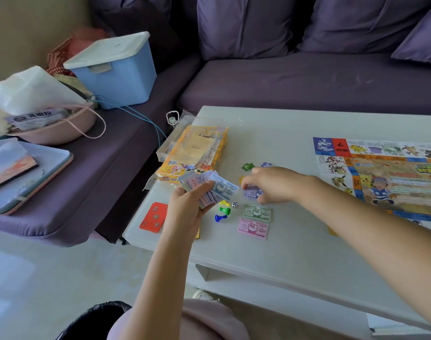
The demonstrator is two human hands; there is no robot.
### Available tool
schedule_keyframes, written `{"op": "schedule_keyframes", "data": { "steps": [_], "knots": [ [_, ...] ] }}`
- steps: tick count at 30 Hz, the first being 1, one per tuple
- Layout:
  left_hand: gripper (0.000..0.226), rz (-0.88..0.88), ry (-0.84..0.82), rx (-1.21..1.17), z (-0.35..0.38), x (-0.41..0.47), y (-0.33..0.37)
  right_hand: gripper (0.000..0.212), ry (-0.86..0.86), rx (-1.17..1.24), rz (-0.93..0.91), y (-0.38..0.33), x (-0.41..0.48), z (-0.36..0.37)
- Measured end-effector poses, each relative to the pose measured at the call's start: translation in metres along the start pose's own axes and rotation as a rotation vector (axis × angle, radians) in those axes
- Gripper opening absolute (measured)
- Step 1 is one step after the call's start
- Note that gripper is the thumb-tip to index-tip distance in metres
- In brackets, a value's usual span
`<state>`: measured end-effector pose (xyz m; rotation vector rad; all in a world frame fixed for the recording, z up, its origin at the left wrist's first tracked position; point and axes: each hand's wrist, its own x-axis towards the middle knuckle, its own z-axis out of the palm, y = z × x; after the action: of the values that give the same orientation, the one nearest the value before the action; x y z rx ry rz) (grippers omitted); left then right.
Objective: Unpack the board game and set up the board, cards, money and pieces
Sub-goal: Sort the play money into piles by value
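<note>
Judged to be sorting money by colour on the white table (295,253), with the board (386,173) already unfolded at the right edge of the frame and the yellow game box (197,153) left of upper centre. Grips a thick fan of mixed banknotes (209,187) in the left hand (185,204), thumb on top, just left of centre. Reaches with the right hand (270,182), fingers curled down over a purple pile (253,193) at centre; cannot tell whether pinching a note or only touching it. Best to peel one note at a time, match colour to pile, and square each stack clear of the pawns (225,210) and die (234,205). Shows small, thin printed notes: green pile (257,213) marked 2000, pink pile (253,228) marked 1000 below it, a blue 500 topmost in the fan.
</note>
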<state>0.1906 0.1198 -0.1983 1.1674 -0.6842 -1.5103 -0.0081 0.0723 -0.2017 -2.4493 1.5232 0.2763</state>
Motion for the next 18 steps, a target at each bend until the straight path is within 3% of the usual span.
{"op": "schedule_keyframes", "data": {
  "steps": [9,18],
  "knots": [
    [0.019,-0.013,-0.034,0.044,0.0012,-0.0004,-0.0033,0.024,-0.001,0.057,-0.023,-0.0030,0.0036,0.0013],
    [0.011,-0.019,-0.033,0.042,0.0047,-0.0032,-0.0034,0.028,0.064,0.157,-0.007,-0.0010,0.0062,0.0083]
  ]
}}
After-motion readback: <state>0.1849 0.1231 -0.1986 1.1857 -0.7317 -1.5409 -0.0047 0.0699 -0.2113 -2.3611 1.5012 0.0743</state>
